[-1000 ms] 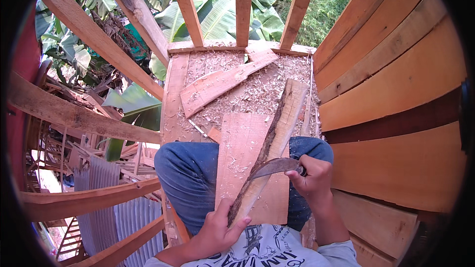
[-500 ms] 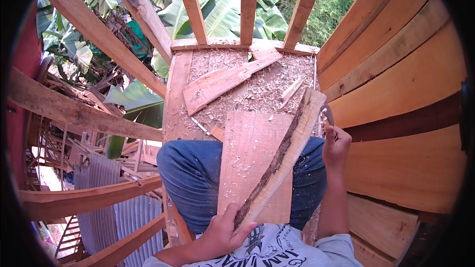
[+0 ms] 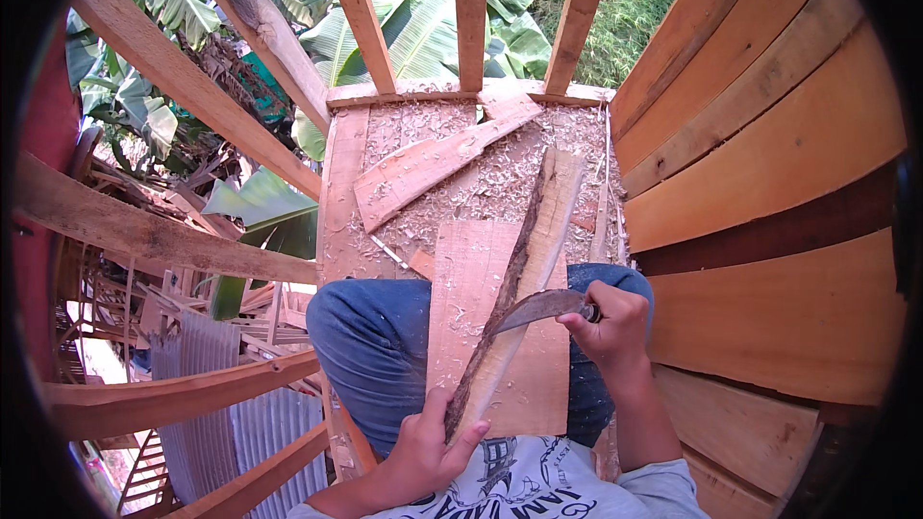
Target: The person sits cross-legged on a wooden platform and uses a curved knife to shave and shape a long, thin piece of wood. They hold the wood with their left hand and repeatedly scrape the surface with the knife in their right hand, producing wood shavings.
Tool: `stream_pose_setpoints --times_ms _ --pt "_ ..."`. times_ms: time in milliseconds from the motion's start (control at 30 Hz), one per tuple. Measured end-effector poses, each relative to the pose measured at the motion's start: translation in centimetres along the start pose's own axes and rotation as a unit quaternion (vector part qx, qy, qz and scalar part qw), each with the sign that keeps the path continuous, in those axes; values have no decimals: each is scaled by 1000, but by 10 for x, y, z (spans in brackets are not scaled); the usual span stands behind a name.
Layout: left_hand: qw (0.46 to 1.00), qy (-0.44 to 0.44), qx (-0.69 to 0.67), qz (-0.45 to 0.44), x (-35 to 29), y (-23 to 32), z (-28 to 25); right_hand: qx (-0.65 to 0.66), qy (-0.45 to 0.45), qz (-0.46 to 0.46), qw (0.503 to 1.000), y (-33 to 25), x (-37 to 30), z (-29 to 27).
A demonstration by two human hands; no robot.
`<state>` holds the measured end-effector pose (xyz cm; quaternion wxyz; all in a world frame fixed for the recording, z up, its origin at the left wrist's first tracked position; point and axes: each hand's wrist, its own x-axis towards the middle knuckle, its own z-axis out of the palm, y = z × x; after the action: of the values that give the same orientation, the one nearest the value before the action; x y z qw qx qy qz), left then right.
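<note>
A long narrow wooden slat (image 3: 538, 240) with a dark bark edge lies lengthwise over a wide flat board (image 3: 481, 327) resting on my lap. My left hand (image 3: 423, 452) grips the slat's near end. My right hand (image 3: 611, 327) holds a curved knife (image 3: 538, 308) by its handle. The blade lies across the slat's bark edge about midway along it. My knees in blue jeans (image 3: 370, 346) show under the board.
Wood shavings cover the plank floor (image 3: 481, 173) ahead, where another rough board (image 3: 433, 163) lies diagonally. A curved wall of horizontal planks (image 3: 769, 183) stands on my right. Open wooden railing beams (image 3: 192, 96) on my left and ahead show banana leaves and corrugated sheets (image 3: 231, 413) below.
My right hand, lifted away to the right half a second ago, has come back with the knife onto the slat. The slat's far end swung back left.
</note>
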<state>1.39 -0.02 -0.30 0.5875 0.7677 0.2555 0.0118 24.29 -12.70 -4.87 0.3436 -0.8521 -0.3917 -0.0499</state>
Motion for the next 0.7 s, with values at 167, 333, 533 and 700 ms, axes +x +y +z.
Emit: stream_pose_setpoints --times_ms 167,333,533,700 --pt "999 -27 -7 -28 -5 4 0 -22 66 35 997 30 15 -1" --pt "1000 -13 -8 -6 -1 -1 3 -27 55 35 998 26 21 -5" --pt "999 -36 -7 -40 -11 0 2 94 90 190 973 54 36 4" --pt "998 7 -15 -65 -9 -8 -7 112 27 113 987 18 8 -14"
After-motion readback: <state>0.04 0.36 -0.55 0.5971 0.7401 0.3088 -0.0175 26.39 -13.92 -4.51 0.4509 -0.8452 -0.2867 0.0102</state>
